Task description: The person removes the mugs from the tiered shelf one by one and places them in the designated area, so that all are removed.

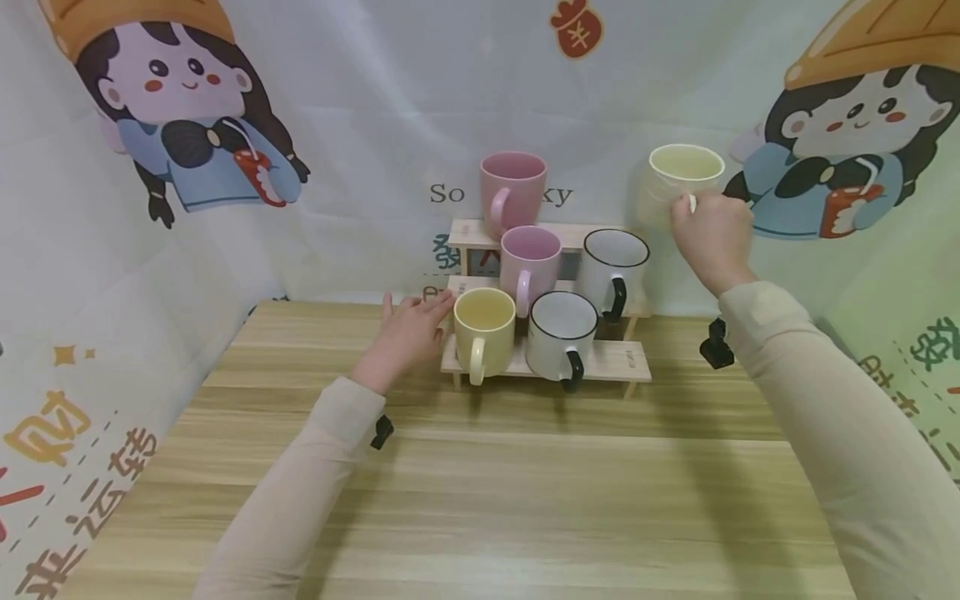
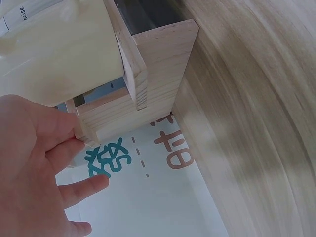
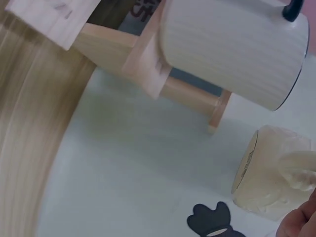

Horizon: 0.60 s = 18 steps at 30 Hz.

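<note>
My right hand grips the handle of a cream mug, held up beside the right end of the top tier. In the right wrist view this cream mug shows its base, with the fingers at the frame's edge. At the wooden three-tier stand, my left hand touches the left end of the middle tier with its fingertips. The left wrist view shows these fingertips against the plank end, other fingers spread. Beside them, a yellow mug sits on the bottom tier.
A pink mug stands on the top tier. The middle tier bears a lilac mug and a black-rimmed white mug. Another black-rimmed white mug is on the bottom tier. A printed cloth hangs behind the wooden table.
</note>
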Motion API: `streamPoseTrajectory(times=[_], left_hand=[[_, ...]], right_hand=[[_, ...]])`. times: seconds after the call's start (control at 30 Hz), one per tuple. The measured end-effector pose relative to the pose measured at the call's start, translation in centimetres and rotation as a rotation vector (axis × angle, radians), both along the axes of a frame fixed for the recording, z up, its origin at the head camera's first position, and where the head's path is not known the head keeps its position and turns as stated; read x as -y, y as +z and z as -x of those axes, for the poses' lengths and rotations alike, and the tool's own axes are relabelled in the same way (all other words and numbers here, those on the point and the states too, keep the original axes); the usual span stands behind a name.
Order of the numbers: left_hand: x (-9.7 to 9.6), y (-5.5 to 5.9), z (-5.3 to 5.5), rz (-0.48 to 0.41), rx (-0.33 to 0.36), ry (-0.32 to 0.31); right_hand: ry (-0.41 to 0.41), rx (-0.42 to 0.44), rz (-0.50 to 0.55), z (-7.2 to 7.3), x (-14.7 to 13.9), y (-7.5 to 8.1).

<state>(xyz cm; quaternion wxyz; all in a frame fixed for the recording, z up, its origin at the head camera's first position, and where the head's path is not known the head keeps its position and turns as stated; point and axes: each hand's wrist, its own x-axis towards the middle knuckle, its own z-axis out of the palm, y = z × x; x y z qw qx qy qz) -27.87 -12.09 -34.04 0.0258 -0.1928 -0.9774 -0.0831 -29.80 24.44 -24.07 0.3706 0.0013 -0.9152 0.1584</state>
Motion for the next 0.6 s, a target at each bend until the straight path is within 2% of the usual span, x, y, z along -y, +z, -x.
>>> streamPoseTrajectory(times=[0.17, 0.43, 0.6], left_hand=[[0.0, 0.1, 0.2, 0.006, 0.008, 0.008], [0.0, -0.3, 0.3, 0.02, 0.038, 0.02], [0.0, -0.4, 0.3, 0.011, 0.028, 0.015]], right_hand=[[-0.005, 0.017, -0.002, -0.3, -1.0, -0.7], [0.001, 0.113, -0.034, -0.9, -2.3, -2.4], [0.011, 0.063, -0.051, -0.8, -2.9, -3.7]])
